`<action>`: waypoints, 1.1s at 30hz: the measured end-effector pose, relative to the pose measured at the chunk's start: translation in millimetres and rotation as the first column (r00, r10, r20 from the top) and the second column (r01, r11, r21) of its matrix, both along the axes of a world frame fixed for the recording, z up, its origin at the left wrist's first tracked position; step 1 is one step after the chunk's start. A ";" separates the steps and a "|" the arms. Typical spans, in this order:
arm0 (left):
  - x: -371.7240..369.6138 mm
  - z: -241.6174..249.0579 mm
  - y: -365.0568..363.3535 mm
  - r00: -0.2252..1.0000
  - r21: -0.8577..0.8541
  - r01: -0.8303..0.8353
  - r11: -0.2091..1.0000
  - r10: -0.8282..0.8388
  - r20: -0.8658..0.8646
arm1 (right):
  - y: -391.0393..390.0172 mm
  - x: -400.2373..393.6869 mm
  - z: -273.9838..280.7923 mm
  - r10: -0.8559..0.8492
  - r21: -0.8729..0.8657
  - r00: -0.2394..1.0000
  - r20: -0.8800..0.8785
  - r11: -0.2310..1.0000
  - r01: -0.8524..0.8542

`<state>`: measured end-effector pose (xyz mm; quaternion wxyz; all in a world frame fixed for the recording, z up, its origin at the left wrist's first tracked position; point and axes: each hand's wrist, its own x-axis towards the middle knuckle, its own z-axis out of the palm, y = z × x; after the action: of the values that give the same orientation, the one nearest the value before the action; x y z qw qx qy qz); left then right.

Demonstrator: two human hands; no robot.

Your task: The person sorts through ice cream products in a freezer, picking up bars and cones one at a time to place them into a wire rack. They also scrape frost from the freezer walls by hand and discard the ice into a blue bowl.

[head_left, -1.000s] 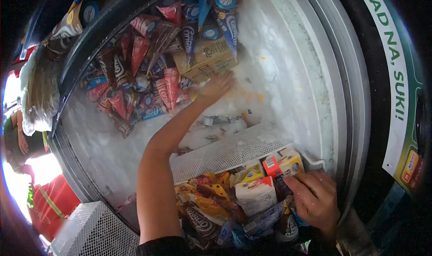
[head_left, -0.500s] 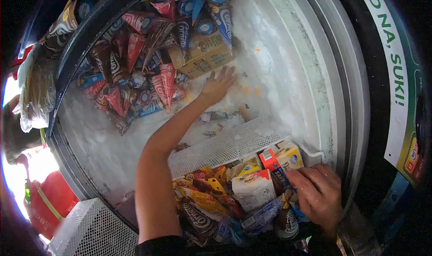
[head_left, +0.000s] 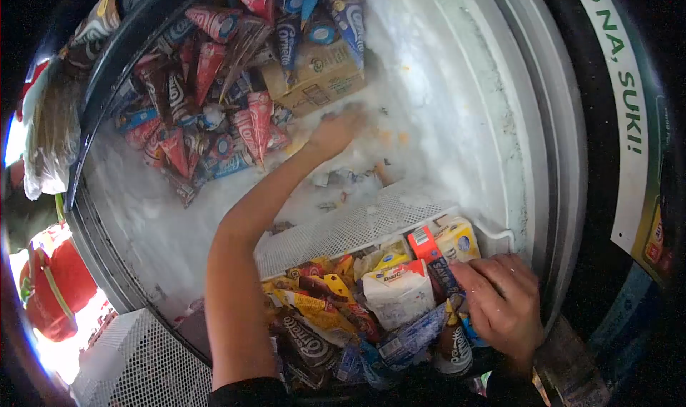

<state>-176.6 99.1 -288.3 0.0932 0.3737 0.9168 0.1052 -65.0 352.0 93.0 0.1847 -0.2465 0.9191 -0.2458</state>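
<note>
My left hand (head_left: 337,132) reaches over the frosty floor of a chest freezer, just in front of a brown cardboard box (head_left: 325,89). Motion smears its fingers. Wrapped cones (head_left: 261,117) in pink, blue and brown lie in a heap to its left. At the lower right, my right hand (head_left: 506,300) is closed, fingers curled by the edge of a white wire basket (head_left: 357,225). Its fingertips meet a red and dark-blue pack (head_left: 443,275); what they grip is hidden. Beside it are white and yellow packs (head_left: 399,293) and a brown cone (head_left: 454,350).
The freezer's pale rim (head_left: 564,135) curves along the right, with a lettered sign (head_left: 625,114) beyond it. A dark edge (head_left: 107,100) bounds the left. A clear plastic bag (head_left: 50,135) hangs there, above a red bag (head_left: 61,293) and a white perforated basket (head_left: 139,360).
My left hand has shifted slightly left and down, and its spread fingers are now blurred. The whole view has moved a little. My right hand keeps its place at the basket.
</note>
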 end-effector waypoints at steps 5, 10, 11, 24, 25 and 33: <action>35.0 -24.9 30.3 0.966 0.172 0.254 0.952 -0.259 0.007 | -1.1 0.2 -1.4 0.016 0.003 1.000 0.021 1.000 -0.016; 59.9 -23.3 -16.0 0.842 -0.223 0.538 0.813 -0.534 0.083 | 2.2 -0.6 -3.9 -0.016 0.027 0.999 0.037 1.000 0.015; 64.5 -23.1 -15.5 0.840 -0.222 0.541 0.811 -0.536 0.089 | 1.8 -1.1 -3.5 -0.004 0.017 0.999 0.041 1.000 0.003; 83.5 -81.4 58.7 0.880 0.373 0.213 0.903 -0.343 0.328 | -2.3 -7.0 -10.2 -0.012 0.010 0.997 0.082 1.000 0.012; 93.8 -75.7 51.9 0.879 0.373 0.215 0.903 -0.345 0.329 | -1.9 -7.7 -9.0 -0.015 0.010 0.996 0.083 1.000 0.014; 69.3 7.1 -42.7 0.577 -0.101 0.374 0.922 -0.145 0.804 | -0.5 -6.2 -10.6 -0.019 0.012 0.995 0.095 1.000 0.018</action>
<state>-107.3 56.4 -281.2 0.5456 0.4057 0.7232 0.1212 -71.2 351.5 82.4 0.2274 -0.2248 0.9129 -0.2538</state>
